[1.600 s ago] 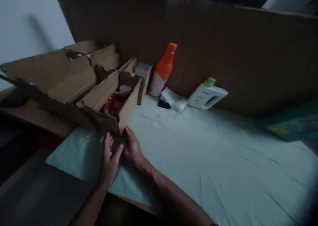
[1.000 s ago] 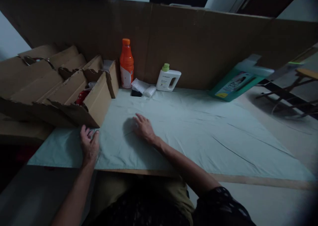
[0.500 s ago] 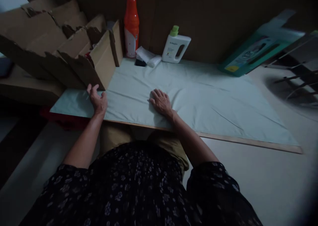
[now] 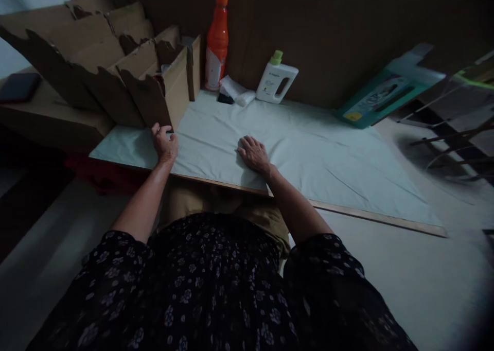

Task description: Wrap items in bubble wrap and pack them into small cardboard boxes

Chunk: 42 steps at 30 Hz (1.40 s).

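A pale green cloth (image 4: 309, 150) covers a low board in front of me. My right hand (image 4: 252, 154) lies flat on the cloth near its front edge, fingers stretched out and holding nothing. My left hand (image 4: 164, 142) rests on the cloth at the near corner of a torn cardboard box (image 4: 154, 88), its fingers curled loosely against the box's base; whether they grip it I cannot tell. Something red shows inside the box.
An orange bottle (image 4: 216, 45), a white jug with a green cap (image 4: 277, 78) and a white bundle (image 4: 237, 91) stand by the brown cardboard wall (image 4: 347, 32). A teal box (image 4: 386, 91) leans at the right. A dark phone (image 4: 19, 86) lies far left.
My right hand left the box corner and moved right to lie flat on the cloth. The left hand stayed by the box. The view tilted down, showing my patterned sleeves.
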### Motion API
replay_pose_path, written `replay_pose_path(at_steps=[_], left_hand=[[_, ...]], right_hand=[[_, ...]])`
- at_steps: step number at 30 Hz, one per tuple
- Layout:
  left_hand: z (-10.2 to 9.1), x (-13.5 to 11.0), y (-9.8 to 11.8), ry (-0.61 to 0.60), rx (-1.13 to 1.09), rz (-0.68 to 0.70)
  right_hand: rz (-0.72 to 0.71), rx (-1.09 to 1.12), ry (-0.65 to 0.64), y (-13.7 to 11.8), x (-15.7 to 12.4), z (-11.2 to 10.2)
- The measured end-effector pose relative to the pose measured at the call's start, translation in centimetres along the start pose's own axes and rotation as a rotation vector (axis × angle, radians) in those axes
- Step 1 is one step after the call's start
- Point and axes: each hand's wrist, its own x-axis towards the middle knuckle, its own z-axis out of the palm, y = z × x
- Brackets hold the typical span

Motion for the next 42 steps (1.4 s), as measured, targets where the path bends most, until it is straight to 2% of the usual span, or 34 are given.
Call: replay_pose_path(at_steps=[11, 17, 22, 27, 30, 33, 37, 38, 40, 42], left_hand=[[0.3, 0.1, -0.7, -0.005, 0.005, 0.014], [0.6, -0.1, -0.8, -0.003, 0.003, 0.069], [0.5, -0.7, -0.4, -0.067, 0.039, 0.188], [0.7, -2.5, 1.4, -0.225, 0.077, 0.395], [2.5, -2.6, 3.3, -0.36, 0.091, 0.521], [5.9, -0.9, 5.4, -0.471, 0.106, 0.602], [11.2, 3.0, 7.2, -0.557, 0.119, 0.632], [12.4, 3.9, 7.3, -0.568, 0.116, 0.631], [14.2, 5.0, 6.9, -0.576, 0.1, 0.622], [15.4, 5.4, 6.1, -0.563, 0.069, 0.6]], right_hand=[[0.02, 0.031, -0.006, 0.1, 0.1, 0.1], [0.034, -0.001, -0.011, 0.1, -0.1, -0.3], [0.016, -0.004, 0.004, 0.1, -0.3, -0.5], [-0.065, 0.001, 0.014, 0.9, -1.1, -0.2], [-0.146, 0.03, 0.025, 1.2, -2.1, 0.3], [-0.293, 0.106, 0.001, -0.2, -4.1, 0.6], [-0.682, 0.301, -0.128, -3.8, -6.6, -0.4], [-0.762, 0.356, -0.144, -4.6, -6.4, -1.3], [-0.797, 0.435, -0.126, -5.6, -4.2, -3.9], [-0.669, 0.441, -0.057, -6.0, 0.8, -7.7]])
